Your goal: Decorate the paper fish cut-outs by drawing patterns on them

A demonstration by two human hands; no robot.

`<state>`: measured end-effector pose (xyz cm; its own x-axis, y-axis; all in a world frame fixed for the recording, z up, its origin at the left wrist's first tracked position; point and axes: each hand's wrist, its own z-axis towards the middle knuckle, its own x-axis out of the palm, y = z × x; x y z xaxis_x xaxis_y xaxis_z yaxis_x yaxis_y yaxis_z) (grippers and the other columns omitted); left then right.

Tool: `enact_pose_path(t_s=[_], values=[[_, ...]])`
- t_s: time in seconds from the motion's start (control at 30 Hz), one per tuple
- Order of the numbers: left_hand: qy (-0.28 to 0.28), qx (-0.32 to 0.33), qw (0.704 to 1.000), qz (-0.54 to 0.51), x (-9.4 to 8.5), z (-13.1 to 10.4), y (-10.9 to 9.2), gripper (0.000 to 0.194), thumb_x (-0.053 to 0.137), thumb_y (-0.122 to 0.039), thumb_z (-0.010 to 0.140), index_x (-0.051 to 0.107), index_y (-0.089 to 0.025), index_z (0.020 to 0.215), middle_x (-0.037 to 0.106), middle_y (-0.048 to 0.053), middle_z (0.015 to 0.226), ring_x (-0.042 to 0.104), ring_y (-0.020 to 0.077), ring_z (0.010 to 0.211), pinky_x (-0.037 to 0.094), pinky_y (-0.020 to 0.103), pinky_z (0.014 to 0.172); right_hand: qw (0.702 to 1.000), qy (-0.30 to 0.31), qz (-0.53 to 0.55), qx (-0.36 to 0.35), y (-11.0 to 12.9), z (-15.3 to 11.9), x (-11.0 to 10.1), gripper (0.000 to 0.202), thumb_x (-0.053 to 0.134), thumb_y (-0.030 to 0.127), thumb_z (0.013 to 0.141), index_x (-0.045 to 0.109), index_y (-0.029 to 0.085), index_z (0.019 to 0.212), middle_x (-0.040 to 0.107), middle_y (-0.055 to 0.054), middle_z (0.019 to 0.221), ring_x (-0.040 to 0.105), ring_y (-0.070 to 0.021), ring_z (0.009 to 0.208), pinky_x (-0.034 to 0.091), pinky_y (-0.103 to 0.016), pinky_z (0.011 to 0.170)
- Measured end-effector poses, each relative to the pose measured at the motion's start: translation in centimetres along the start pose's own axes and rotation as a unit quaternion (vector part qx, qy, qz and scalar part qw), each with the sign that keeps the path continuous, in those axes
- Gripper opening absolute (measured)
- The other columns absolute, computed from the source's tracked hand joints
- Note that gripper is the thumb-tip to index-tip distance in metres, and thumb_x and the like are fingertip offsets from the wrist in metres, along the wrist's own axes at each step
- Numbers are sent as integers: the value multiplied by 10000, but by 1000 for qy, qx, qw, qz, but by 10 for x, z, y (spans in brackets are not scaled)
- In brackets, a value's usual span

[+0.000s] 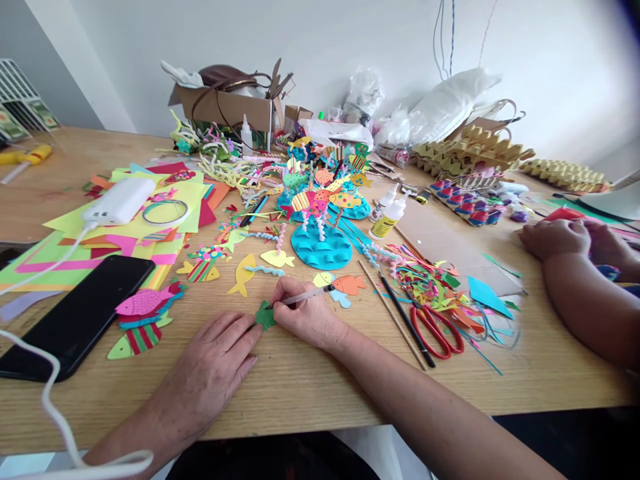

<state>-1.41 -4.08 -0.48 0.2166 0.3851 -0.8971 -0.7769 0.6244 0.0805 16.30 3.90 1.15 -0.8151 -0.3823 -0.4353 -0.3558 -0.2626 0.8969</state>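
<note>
My right hand (311, 321) grips a pen with a clear barrel (306, 295), its tip hidden behind the fingers, over a small green paper cutout (264, 316). My left hand (210, 363) lies flat on the table, fingers stretched out, with the fingertips touching the cutout's left edge. Just beyond lie a yellow paper fish (243, 275) with a blue twisted strip and an orange paper fish (350, 285). Farther back, paper fish stand on twisted stems above a round blue base (321, 248).
Red-handled scissors (436, 333), a wooden stick (393, 313) and paper scraps (430, 283) lie to the right. Glue bottles (389, 219) stand behind. On the left are a phone (75, 320), a white power bank (120, 200) and coloured paper (65, 250). Another person's arms (580, 273) rest at far right.
</note>
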Motion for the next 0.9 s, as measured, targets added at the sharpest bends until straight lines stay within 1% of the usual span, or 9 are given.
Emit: enact_pose_path(t_s=[0.17, 0.37, 0.57, 0.73, 0.9], values=[[6, -13, 1000, -15, 2, -2, 0, 343, 318, -222, 955, 630, -167, 1086, 659, 61, 1092, 568, 224, 1037, 438, 379, 940, 1000, -12, -11, 2, -1, 1, 0, 132, 491, 54, 636, 471, 182, 610, 479, 71, 539, 416, -63, 492, 307, -165, 452], [6, -9, 1000, -22, 2, -2, -1, 358, 315, -224, 958, 635, -126, 1084, 658, 91, 1088, 564, 242, 1032, 458, 412, 924, 999, -24, -21, -4, 0, 0, 2, 131, 500, 67, 647, 463, 187, 610, 468, 70, 530, 418, -68, 492, 309, -173, 458], [18, -25, 999, -40, 2, -1, -1, 360, 315, -221, 952, 636, -167, 1105, 653, 74, 1104, 556, 234, 1048, 451, 413, 944, 1000, -24, -5, 1, -1, 0, 2, 127, 499, 68, 642, 468, 188, 612, 464, 71, 525, 409, -70, 490, 308, -173, 454], [8, -13, 1000, -16, 2, -1, 0, 365, 301, -225, 959, 640, -161, 1077, 660, 73, 1081, 574, 225, 1026, 456, 386, 930, 999, -29, 35, 12, -1, 0, -1, 118, 476, 71, 637, 473, 187, 611, 469, 65, 538, 413, -74, 493, 327, -182, 469], [0, -6, 1000, -2, 2, -1, 0, 374, 286, -222, 964, 639, -151, 1068, 662, 71, 1077, 576, 218, 1027, 442, 370, 941, 1000, -16, 21, 11, 0, 0, -1, 112, 479, 81, 625, 461, 188, 601, 464, 66, 528, 408, -76, 491, 308, -181, 457]])
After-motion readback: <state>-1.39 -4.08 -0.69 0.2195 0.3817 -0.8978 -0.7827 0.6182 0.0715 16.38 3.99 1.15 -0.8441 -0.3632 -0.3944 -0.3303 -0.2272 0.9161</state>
